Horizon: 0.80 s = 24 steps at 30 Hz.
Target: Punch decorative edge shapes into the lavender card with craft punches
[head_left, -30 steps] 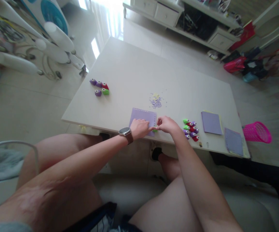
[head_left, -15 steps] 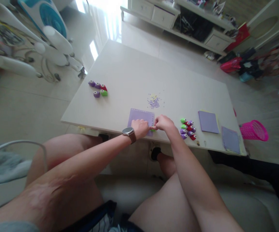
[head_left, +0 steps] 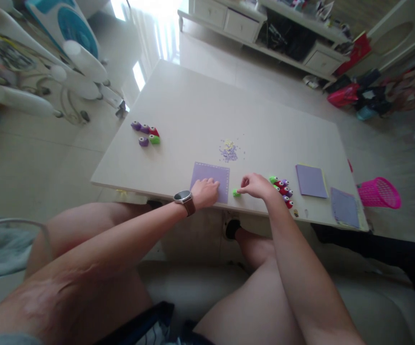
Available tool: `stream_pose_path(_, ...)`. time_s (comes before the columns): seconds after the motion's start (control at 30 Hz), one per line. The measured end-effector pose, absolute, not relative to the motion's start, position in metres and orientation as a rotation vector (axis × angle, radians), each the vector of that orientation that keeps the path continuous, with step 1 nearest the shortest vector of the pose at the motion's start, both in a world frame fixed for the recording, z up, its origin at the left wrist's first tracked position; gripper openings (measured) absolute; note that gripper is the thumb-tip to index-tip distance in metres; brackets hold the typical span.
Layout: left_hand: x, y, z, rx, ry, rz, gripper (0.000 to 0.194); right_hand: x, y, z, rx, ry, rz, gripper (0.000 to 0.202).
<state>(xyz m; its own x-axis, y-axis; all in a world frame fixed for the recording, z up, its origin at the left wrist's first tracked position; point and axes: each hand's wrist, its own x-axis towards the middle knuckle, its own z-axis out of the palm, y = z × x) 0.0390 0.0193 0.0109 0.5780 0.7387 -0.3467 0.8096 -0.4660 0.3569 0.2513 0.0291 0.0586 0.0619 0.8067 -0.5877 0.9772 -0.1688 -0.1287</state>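
Observation:
A purple sheet of paper (head_left: 207,171) with small cut-outs along its top and right edges lies near the table's front edge. My left hand (head_left: 207,191) rests flat on it, fingers stretched out. Just off the sheet's right edge, my right hand (head_left: 253,186) pinches a green craft punch (head_left: 235,192) between its fingertips. To the right of that hand stands a cluster of green, red and purple punches (head_left: 283,189), partly covered by my wrist. Beyond the sheet lies a small heap of purple and pale yellow paper bits (head_left: 229,151).
Several more punches (head_left: 144,129) stand at the table's left. On the right lie a stack of purple paper (head_left: 311,181) and a second stack (head_left: 344,207) by the table's corner. A pink basket (head_left: 381,194) stands beyond that edge. Someone's dark-clothed leg (head_left: 383,247) shows at right.
My right hand has moved right with the green punch, away from the sheet's edge. My left hand has slid slightly left and no longer reaches the right edge.

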Motion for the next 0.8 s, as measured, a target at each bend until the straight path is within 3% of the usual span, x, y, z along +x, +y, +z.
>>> stream_pose_path(0.17,0.038,0.016,0.01,2.362,1.222,-0.177,0.035,0.241,0.027,0.047,1.945,1.856,-0.787,0.04)
stream_pose_path(0.33,0.036,0.016,0.015,2.367,1.224,-0.215,0.034,0.23,0.027,0.041,1.831,1.896,-0.678,0.027)
stream_pose_path(0.53,0.031,0.016,0.012,2.364,1.22,-0.225,0.032,0.238,0.026,0.058,1.876,1.812,-0.561,0.032)
stream_pose_path(0.8,0.03,0.017,0.014,2.348,1.218,-0.216,0.031,0.245,0.028,0.05,1.828,1.85,-0.818,0.032)
